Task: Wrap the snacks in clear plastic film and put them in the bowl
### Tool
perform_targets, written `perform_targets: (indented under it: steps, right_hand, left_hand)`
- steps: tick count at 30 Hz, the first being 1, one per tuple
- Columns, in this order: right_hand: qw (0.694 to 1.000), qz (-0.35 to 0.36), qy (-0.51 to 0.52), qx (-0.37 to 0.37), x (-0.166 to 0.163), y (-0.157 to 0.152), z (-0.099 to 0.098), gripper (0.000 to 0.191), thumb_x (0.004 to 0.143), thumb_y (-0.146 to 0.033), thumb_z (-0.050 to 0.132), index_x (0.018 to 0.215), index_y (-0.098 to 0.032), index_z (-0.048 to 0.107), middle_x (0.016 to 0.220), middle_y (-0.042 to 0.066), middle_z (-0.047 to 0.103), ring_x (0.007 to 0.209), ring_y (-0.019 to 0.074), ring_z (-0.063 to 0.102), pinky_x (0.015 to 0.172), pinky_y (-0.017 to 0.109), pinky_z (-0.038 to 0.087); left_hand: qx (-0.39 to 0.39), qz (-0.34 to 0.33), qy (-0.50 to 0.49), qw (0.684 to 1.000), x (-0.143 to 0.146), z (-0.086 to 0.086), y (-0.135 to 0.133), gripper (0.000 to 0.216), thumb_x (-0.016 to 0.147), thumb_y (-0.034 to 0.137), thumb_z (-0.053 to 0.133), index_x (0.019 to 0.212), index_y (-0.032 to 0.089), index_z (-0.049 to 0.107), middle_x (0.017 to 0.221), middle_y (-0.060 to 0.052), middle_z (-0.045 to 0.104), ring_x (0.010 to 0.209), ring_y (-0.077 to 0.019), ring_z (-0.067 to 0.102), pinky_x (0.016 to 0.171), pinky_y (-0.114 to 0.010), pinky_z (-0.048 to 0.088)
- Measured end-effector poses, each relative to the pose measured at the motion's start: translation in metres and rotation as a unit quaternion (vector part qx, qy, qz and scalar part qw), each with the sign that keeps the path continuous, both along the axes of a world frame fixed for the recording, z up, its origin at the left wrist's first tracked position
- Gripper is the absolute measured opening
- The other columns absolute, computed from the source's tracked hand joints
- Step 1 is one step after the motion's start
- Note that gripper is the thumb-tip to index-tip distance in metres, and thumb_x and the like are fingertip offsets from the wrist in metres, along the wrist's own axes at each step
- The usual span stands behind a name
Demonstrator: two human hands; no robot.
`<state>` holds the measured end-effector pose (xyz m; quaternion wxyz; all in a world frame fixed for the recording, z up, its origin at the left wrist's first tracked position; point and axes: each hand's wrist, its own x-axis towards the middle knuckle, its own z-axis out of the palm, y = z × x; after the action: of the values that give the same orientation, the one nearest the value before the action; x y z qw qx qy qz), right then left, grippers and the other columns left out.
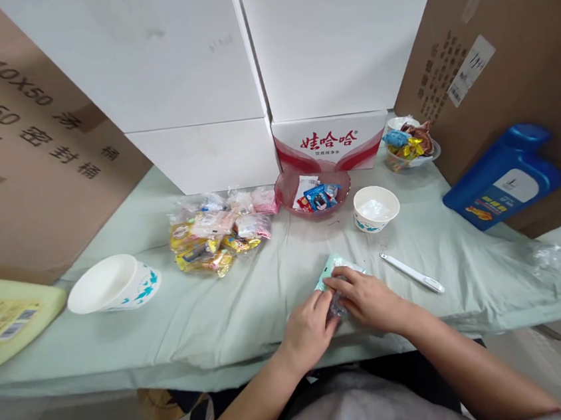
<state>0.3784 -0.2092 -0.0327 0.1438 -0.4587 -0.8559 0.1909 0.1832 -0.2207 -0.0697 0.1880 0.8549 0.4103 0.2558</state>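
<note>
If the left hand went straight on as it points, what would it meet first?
Likely the right hand, just ahead over the mint-green packet; whether the two hands touch is unclear.

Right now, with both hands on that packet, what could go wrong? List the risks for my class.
1. The left hand and right hand meet at the packet, so an uneven pull might tear it.
2. The white tool lies just right of the right hand; a sideways move could knock it.
3. The cup stands beyond that hand, so a forward reach might tip it.
</note>
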Motion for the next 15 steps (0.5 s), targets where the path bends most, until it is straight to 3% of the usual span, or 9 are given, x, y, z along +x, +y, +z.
perform_targets:
  steps: [3,5,10,15]
  right_hand:
    - [0.998,-0.025,-0.057,-0.004,0.011,-0.002,-0.001,0.022,0.094,-0.02,0.046,0.107,-0.018,0.064,0.1,0.009,0.061,0.076,0.0177,0.063,0.068,0.03,0.05]
    - [0.998,-0.052,-0.032,0.011,0.026,-0.003,0.001,0.021,0.097,-0.021,0.042,0.094,-0.019,0.063,0.089,0.006,0.06,0.071,0.0161,0.061,0.066,0.028,0.047]
    - [0.977,-0.186,0.081,0.058,0.062,-0.005,-0.002,0.015,0.096,-0.024,0.042,0.092,-0.021,0.057,0.091,0.006,0.062,0.076,0.0178,0.062,0.069,0.031,0.049]
    - [0.957,-0.235,0.118,0.125,0.073,-0.01,-0.004,0.019,0.093,-0.02,0.041,0.105,-0.022,0.056,0.104,0.01,0.063,0.095,0.0229,0.062,0.079,0.038,0.052]
  left_hand:
    - [0.019,-0.023,-0.018,0.999,-0.021,-0.002,0.002,0.027,0.088,0.009,0.05,0.101,0.027,0.065,0.095,-0.004,0.068,0.084,-0.0184,0.067,0.075,-0.031,0.055]
    - [0.045,-0.006,-0.042,0.998,-0.041,0.005,0.008,0.028,0.088,0.007,0.046,0.095,0.025,0.066,0.094,-0.004,0.069,0.085,-0.0178,0.065,0.076,-0.031,0.054]
    - [0.09,0.057,-0.052,0.993,-0.072,0.024,0.024,0.026,0.088,0.006,0.045,0.083,0.023,0.065,0.093,-0.004,0.07,0.092,-0.0205,0.062,0.081,-0.036,0.053]
    - [0.075,0.06,-0.059,0.994,-0.077,0.027,0.023,0.026,0.088,0.007,0.042,0.084,0.024,0.062,0.097,-0.004,0.07,0.098,-0.021,0.063,0.087,-0.039,0.051]
